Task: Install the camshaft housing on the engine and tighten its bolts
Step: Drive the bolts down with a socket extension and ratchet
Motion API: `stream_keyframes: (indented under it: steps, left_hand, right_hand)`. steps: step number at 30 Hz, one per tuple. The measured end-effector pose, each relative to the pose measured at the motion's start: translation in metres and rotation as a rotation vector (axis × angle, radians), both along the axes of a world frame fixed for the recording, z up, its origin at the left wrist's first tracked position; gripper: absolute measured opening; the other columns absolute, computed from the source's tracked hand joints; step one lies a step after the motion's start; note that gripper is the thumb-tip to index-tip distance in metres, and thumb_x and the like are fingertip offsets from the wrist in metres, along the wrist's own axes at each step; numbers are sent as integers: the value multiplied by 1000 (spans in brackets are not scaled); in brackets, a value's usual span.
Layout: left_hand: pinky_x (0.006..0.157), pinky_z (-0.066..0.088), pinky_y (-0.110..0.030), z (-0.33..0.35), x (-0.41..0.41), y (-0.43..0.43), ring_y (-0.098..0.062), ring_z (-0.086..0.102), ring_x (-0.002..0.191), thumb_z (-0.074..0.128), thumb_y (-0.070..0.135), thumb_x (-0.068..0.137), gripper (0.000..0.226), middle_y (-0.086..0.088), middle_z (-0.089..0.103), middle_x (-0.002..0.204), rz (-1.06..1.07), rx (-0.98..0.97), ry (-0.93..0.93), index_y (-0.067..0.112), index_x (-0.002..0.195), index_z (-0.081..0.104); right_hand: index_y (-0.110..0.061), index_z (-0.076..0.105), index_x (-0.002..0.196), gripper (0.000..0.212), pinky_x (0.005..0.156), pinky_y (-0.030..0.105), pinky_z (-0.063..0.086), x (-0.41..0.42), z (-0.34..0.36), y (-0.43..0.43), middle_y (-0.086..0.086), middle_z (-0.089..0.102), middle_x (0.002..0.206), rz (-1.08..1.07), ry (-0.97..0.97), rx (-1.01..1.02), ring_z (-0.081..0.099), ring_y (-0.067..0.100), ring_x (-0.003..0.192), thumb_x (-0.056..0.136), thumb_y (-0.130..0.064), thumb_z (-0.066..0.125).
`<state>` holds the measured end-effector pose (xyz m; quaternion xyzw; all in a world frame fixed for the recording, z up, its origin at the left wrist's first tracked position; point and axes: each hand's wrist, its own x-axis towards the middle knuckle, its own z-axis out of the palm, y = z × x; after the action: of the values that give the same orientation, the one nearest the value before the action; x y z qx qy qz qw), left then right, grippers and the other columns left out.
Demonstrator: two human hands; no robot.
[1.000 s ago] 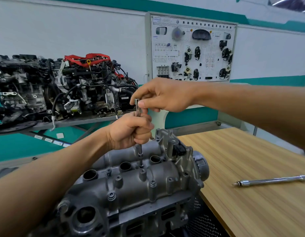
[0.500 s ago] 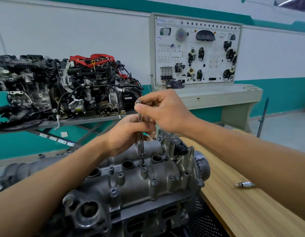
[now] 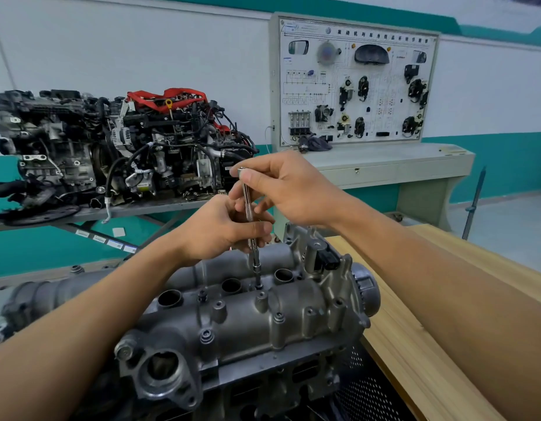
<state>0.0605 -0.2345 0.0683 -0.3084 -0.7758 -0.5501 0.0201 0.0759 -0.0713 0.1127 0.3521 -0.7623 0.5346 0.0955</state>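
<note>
The grey cast camshaft housing (image 3: 248, 323) lies on top of the engine at the lower middle. A slim metal extension bar (image 3: 248, 205) stands nearly upright, its tip seated on a bolt (image 3: 258, 286) between two round wells in the housing. My left hand (image 3: 220, 229) grips the bar's lower shaft. My right hand (image 3: 281, 186) pinches the bar's top end between thumb and fingers. Other bolts (image 3: 206, 335) sit in the bosses along the near side of the housing.
A wooden bench (image 3: 430, 344) runs along the right. Behind stand a shelf with two complete engines (image 3: 120, 147), a wiring display board (image 3: 354, 83) on a grey cabinet, and a dark upright rod (image 3: 475, 199) at the far right.
My view has swung left and risen, so the loose tool on the bench is out of sight. My right hand's arm dropped lower. Both hands stay on the bar.
</note>
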Motion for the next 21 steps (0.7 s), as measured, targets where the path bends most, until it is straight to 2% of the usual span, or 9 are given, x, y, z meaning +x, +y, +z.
stream_keyframes:
  steps: [2,3,5,8,11,13,16,19,21]
  left_hand:
    - [61,57,-23,1,2,-3,-14,72,74,73,8,82,13,-4,74,80,-10,0,-15,9,95,75]
    - [62,57,-22,2,2,-5,-12,72,74,74,13,79,20,-5,76,81,-13,2,-20,5,98,74]
    - [68,59,-25,4,4,-7,-14,72,79,74,20,76,29,-8,78,86,-15,-12,-7,7,102,76]
    - [69,60,-31,3,5,-7,-19,72,75,77,24,73,26,-10,78,83,10,-18,48,10,95,77]
    - [59,57,-25,-2,2,-3,-21,70,65,81,26,68,29,-14,76,73,68,-37,118,5,86,76]
    - [59,58,-27,-4,3,-2,-21,69,62,82,30,67,32,-15,75,73,92,-74,163,4,85,77]
    - [62,60,-30,-6,3,-4,-18,69,62,79,32,69,27,-11,76,72,103,-70,157,8,82,78]
    - [63,61,-30,-6,2,-5,-19,70,63,77,32,71,30,-10,76,73,108,-81,157,6,85,78]
    - [63,61,-28,-6,3,-4,-18,70,63,76,33,71,29,-10,77,74,101,-85,151,7,85,79]
  right_hand:
    - [2,69,95,21,57,33,55,0,0,0,14,74,84,-47,44,2,69,35,72,101,-8,52]
    - [-3,71,90,20,58,39,59,0,-1,0,13,75,83,-92,76,-5,70,41,73,100,-8,55]
    - [-11,74,83,18,61,49,61,2,-6,1,8,76,77,-195,151,-50,71,41,70,96,-10,62]
    - [-8,76,74,16,58,47,59,4,-13,3,4,74,67,-357,275,-145,72,24,62,89,-14,71]
    - [0,74,67,24,55,45,56,5,-19,-2,9,71,60,-513,376,-214,69,29,58,83,-18,76]
    - [-4,74,64,22,55,38,56,6,-20,-8,1,69,56,-565,424,-222,67,20,53,80,-19,78]
    - [-10,75,73,15,57,29,56,5,-14,-9,-1,73,64,-478,282,-179,67,9,56,82,-21,80]
    - [-12,70,91,11,60,22,54,3,-6,-3,4,75,81,-154,-23,-131,71,11,69,98,-16,62]
    - [-10,66,100,16,64,21,55,3,-4,2,5,75,88,-5,-131,-144,72,14,75,103,-11,50]
